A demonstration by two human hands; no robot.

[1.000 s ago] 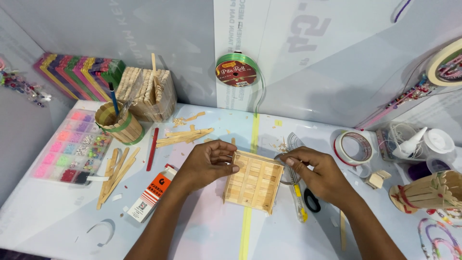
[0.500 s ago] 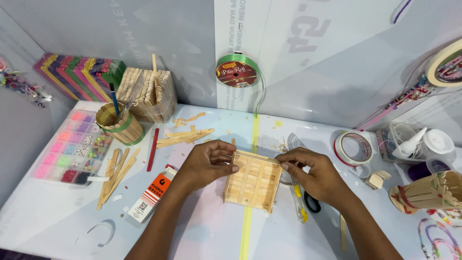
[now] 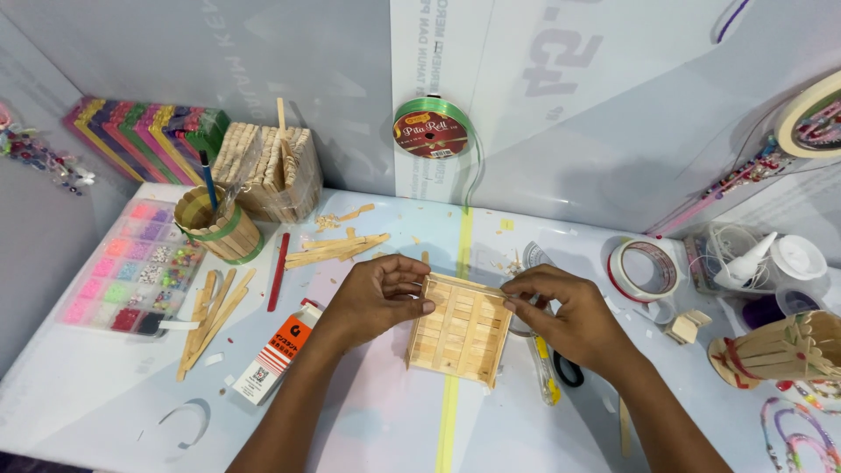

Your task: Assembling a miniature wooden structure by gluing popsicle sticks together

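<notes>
Fingers [image 3: 419,295] of both hands pinch the stick tray [image 3: 459,331] near an orange-white box [image 3: 279,350].

Counts: 2 bare hands, left hand [image 3: 377,293] and right hand [image 3: 574,315]. 1 square tray of pale wooden craft sticks [image 3: 460,328]. 1 green ribbon spool with a red label [image 3: 431,130]. 1 roll of clear tape [image 3: 646,269]. 1 red pencil [image 3: 279,271]. 1 orange-and-white glue box [image 3: 276,350]. 1 clear bead organiser with pink and mixed beads [image 3: 131,267]. 1 round stick cup with a green band [image 3: 219,225].
</notes>
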